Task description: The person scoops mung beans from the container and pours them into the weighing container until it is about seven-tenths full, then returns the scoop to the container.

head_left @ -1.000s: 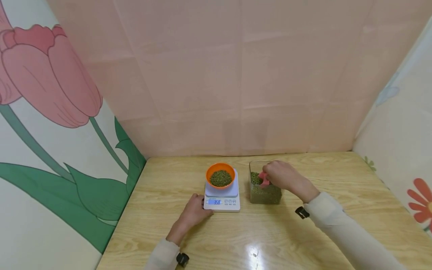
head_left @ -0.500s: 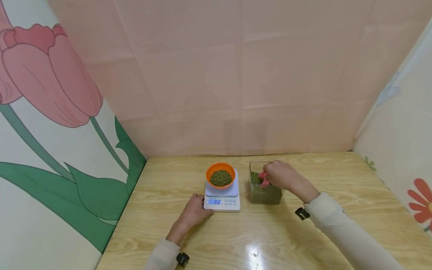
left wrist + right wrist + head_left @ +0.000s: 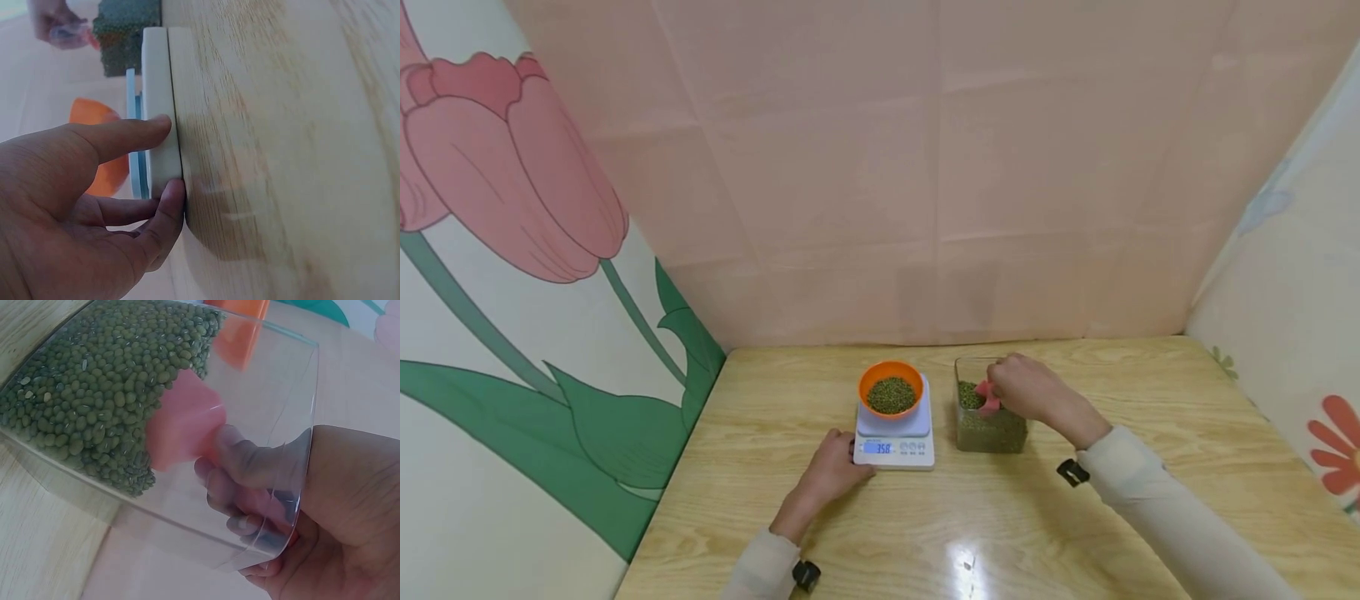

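Observation:
In the head view my left hand (image 3: pixel 833 465) holds the front left corner of a white kitchen scale (image 3: pixel 917 460). The left wrist view has the thumb on the scale's front face and other fingers against its side. On the scale sits an orange bowl (image 3: pixel 865 382) with green mung beans (image 3: pixel 891 396) in it; the display seems to read 358. To its right stands a clear plastic container (image 3: pixel 991 440), partly filled with mung beans (image 3: pixel 94 394). Reaching inside it, my right hand (image 3: pixel 1028 388) grips a pink scoop (image 3: pixel 187 415), whose front end is in the beans.
Both the scale and the container stand on a wood-grain table (image 3: pixel 820 533), near its back edge. Behind it rises a pinkish covering (image 3: pixel 850 208). Flower-patterned panels border the left (image 3: pixel 512 167) and right (image 3: pixel 1285 333) sides.

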Action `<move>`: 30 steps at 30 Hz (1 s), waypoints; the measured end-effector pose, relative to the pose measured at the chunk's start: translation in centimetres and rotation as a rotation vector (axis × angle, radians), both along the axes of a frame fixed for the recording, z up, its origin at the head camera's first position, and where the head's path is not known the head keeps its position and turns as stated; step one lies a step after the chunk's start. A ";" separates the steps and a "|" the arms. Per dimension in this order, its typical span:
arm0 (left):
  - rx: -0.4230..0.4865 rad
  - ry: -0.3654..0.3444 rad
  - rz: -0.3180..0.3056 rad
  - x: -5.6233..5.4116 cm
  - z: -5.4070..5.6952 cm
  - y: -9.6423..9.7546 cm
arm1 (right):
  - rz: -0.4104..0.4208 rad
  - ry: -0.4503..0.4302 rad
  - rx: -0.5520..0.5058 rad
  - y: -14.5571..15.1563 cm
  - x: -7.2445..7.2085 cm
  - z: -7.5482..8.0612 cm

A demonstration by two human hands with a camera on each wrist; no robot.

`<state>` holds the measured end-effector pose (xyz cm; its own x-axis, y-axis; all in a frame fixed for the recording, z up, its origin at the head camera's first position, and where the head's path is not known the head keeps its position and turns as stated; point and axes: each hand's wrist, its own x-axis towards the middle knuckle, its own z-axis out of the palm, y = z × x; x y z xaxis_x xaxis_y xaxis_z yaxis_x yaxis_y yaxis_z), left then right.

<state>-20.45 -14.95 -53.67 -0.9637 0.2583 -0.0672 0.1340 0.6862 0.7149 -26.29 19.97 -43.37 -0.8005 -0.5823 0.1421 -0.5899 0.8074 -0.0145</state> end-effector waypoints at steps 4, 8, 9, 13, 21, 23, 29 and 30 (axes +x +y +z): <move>0.002 -0.001 0.000 0.0 0.0 0.0 | 0.013 0.009 -0.009 0.2 -0.1 -0.1; 0.008 -0.003 -0.001 0.0 0.0 0.1 | 0.027 0.017 -0.028 0.4 -0.2 -0.1; 0.007 -0.002 -0.001 0.0 0.0 0.1 | 0.025 0.012 -0.034 0.4 -0.2 -0.1; -0.001 0.005 -0.004 0.0 0.1 0.1 | 0.038 -0.004 -0.075 0.5 -0.2 0.0; -0.001 -0.004 0.006 0.0 0.0 0.1 | 0.013 -0.008 -0.118 0.7 0.2 0.5; 0.003 -0.010 0.011 0.0 -0.1 0.0 | 0.013 -0.014 -0.129 0.7 0.3 0.6; -0.003 -0.015 0.021 0.0 0.0 0.0 | 0.018 -0.012 -0.152 0.9 0.5 0.5; -0.002 -0.012 0.019 0.0 0.0 0.0 | 0.019 -0.012 -0.156 0.9 0.6 0.5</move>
